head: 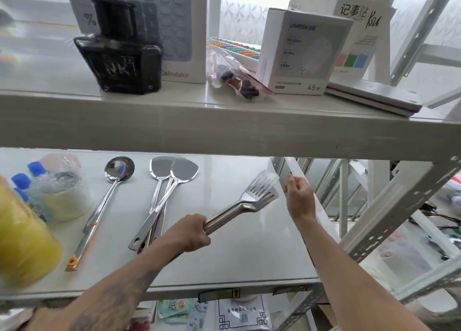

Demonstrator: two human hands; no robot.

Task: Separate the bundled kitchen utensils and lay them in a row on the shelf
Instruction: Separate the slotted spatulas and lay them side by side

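Ladle [109, 198] lies far-to-near at shelf [237, 251] left; two turners [162, 196] overlap, crossed, mid-shelf. Left hand [189, 233] grips the slotted turner [239, 203] handle, blade pointing far-right. Right hand [299, 198], nearer the blade, pinches its clear sleeve [268, 178].

A tall white box [184, 31] is showing "Calculator"; a white charger box [301, 54] is showing "UGREEN" and "45w"; a black bottle [119, 56] is showing "NK".
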